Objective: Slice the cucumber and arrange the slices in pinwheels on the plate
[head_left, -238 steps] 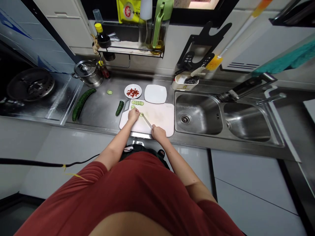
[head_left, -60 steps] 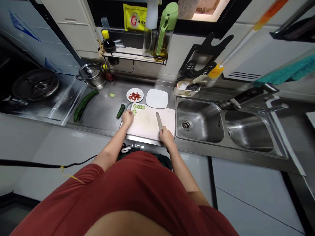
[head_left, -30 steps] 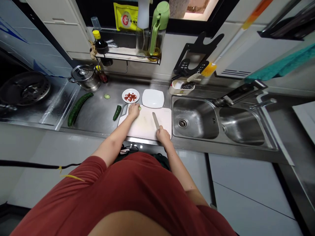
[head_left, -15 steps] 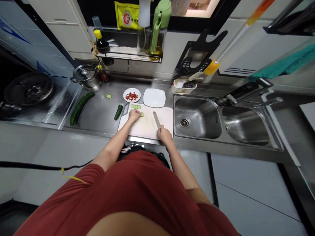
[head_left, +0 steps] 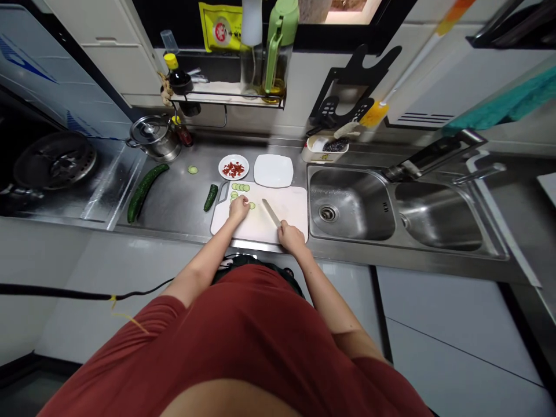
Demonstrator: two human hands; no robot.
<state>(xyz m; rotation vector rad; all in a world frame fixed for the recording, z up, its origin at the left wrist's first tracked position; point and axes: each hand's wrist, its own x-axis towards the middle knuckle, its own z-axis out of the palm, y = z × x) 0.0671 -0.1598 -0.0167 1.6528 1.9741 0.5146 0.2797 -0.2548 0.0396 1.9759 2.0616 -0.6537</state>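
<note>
Stainless-steel worktop [head_left: 182, 200], head view: pale-green round cucumber slices [head_left: 241, 187] already cut on a white plastic board [head_left: 258, 230], but the short dark-green piece [head_left: 211, 197] and long dark-green cucumber [head_left: 142, 190] beside it look unsliced. Right hand [head_left: 291, 236] grips a silvery straight knife [head_left: 271, 212]; left hand [head_left: 238, 208] pinched near one slice, can't tell if it's holding anything.

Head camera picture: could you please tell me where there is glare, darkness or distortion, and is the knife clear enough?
Head view: bright glare streaks the metal surface beside the pan, which sits in darkness; the teal cloth looks stretched and soft near the right edge; the knife in the right hand is small, its outline readable, fine detail not.
</note>
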